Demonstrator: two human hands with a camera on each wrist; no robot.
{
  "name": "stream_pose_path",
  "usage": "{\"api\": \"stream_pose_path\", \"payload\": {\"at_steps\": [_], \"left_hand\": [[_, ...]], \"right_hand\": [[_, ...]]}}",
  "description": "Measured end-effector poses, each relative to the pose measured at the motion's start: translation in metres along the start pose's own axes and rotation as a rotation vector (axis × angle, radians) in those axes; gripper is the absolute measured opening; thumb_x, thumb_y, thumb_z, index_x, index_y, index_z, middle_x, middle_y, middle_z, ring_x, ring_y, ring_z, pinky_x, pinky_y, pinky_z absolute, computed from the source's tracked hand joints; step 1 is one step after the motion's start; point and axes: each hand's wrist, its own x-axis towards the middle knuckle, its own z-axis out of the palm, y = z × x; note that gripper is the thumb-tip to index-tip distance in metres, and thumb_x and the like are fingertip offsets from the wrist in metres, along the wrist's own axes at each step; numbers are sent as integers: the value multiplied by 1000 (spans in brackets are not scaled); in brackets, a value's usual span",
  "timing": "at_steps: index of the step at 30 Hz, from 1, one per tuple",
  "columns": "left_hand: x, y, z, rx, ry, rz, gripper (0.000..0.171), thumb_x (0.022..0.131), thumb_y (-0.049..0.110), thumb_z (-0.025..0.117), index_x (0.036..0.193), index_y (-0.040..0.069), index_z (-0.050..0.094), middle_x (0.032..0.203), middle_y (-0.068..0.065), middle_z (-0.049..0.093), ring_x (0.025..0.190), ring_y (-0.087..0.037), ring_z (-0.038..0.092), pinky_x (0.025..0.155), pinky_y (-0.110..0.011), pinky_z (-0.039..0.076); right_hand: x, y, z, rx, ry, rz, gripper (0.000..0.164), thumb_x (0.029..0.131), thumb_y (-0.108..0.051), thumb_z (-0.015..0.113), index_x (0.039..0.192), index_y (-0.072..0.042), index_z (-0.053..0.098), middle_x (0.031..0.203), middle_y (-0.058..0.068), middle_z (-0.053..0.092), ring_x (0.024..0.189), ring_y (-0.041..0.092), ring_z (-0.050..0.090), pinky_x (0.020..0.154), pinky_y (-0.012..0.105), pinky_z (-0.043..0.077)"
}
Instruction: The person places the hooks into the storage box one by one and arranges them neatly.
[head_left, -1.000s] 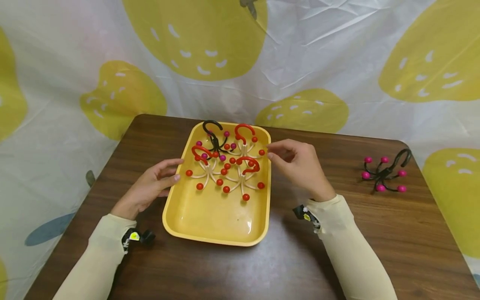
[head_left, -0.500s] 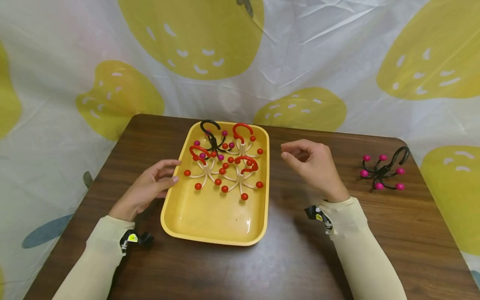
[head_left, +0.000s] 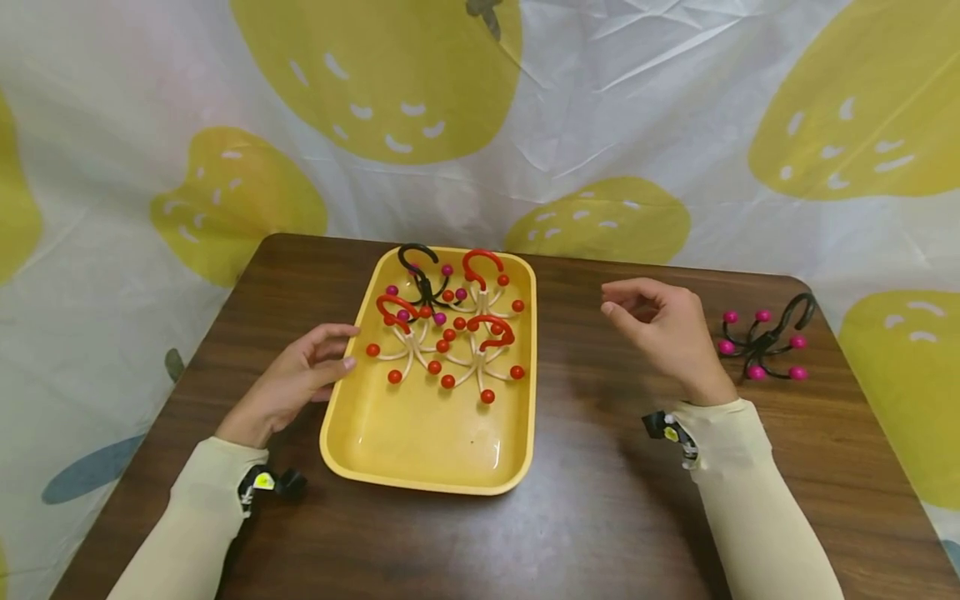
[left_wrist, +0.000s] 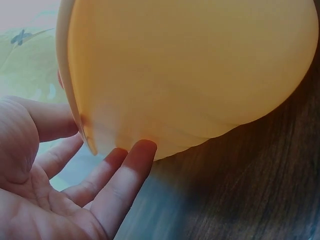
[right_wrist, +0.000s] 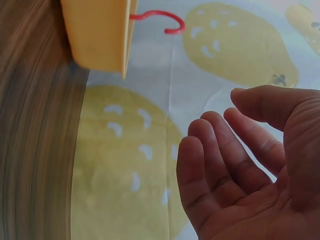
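Note:
My left hand [head_left: 294, 379] holds the left rim of a yellow plastic tray [head_left: 427, 442], its thumb over the rim and its fingers against the outer wall, as the left wrist view shows. Inside the tray's far half lie several hook hangers with ball-tipped arms. One black hanger [head_left: 426, 290] has pink balls; the white ones [head_left: 481, 357] have red hooks and red balls. My right hand [head_left: 671, 337], fingers loosely curled and holding nothing, hovers over the table between the tray and another black hanger [head_left: 765, 341] with pink balls.
A dark wood-grain table [head_left: 585, 533] carries everything. Behind it hangs a white cloth [head_left: 585, 108] printed with yellow fruit, close to the table's far edge. The lone black hanger sits near the table's right edge.
My right hand has moved away from the tray's right rim, rightward toward the lone black hanger. The left hand stays at the tray's left rim, and the hangers keep their places.

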Motion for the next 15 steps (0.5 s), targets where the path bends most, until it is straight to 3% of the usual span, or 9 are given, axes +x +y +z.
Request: {"api": "stream_pose_path", "payload": {"at_steps": [6,15], "left_hand": [[-1,1,0,7,0,-4,57,107,16,64,158,7,39,150,-31,49,108,-20,72,82,-41,66],[-1,2,0,18,2,-13,57,107,16,64,158,7,39,150,-30,50,107,-21,72,83,-42,66]], "right_hand": [[-5,10,-17,-35,23,28,22,96,-20,79,117,-15,80,99,5,80,81,-4,69,73,8,54],[-14,25,-44,-96,90,55,23,97,-22,79,119,-16,80,96,-22,75,84,-10,68,78,4,52]]}}
